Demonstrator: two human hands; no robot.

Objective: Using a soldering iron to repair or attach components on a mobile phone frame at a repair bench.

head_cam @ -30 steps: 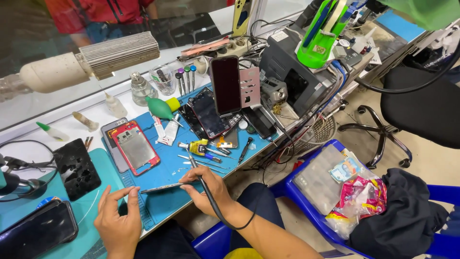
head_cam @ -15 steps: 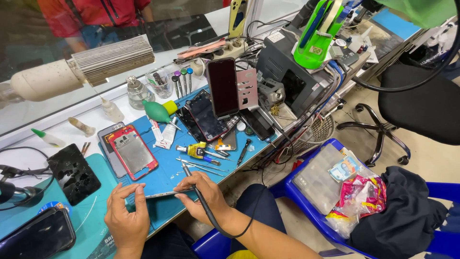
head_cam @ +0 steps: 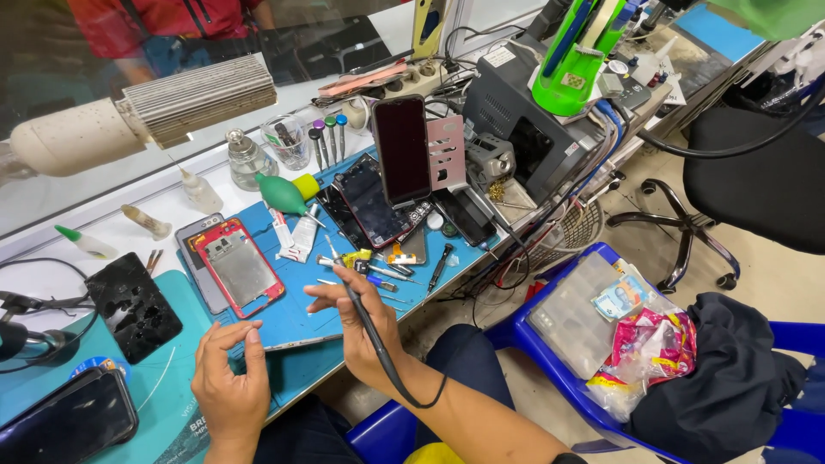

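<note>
Here the person's left hand (head_cam: 230, 391) pinches and steadies the near edge of a thin, flat grey phone panel (head_cam: 296, 341) that lies on the blue work mat (head_cam: 296, 301) at the front of the bench (head_cam: 103, 228). The right hand (head_cam: 361, 322) has its grip closed around a slim black corded tool (head_cam: 365, 322), held like a pen with its tip pointing up and away, just above the panel's right end. The tool's cable loops down under the wrist.

By my reading, the step in hand is fine work along the panel's edge, with the tip not yet set to it. The next move would call for a firm left-hand hold so the panel does not slide, and a small, controlled lowering of the tip to the seam.

The bench is crowded. A red-framed phone back shell (head_cam: 239, 268) lies just left of the blue mat, with a cracked black screen panel (head_cam: 133, 305) on the teal mat (head_cam: 163, 387) beyond it. A green rubber air blower (head_cam: 279, 193), small screwdrivers (head_cam: 326, 137) and an upright dark phone on a stand (head_cam: 400, 148) sit further back, near a grey bench power unit (head_cam: 516, 120). To the right, a blue plastic chair (head_cam: 550, 344) carries a clear parts box (head_cam: 576, 314) and dark cloth (head_cam: 730, 369), and a black office chair (head_cam: 756, 172) stands on the floor.
</note>
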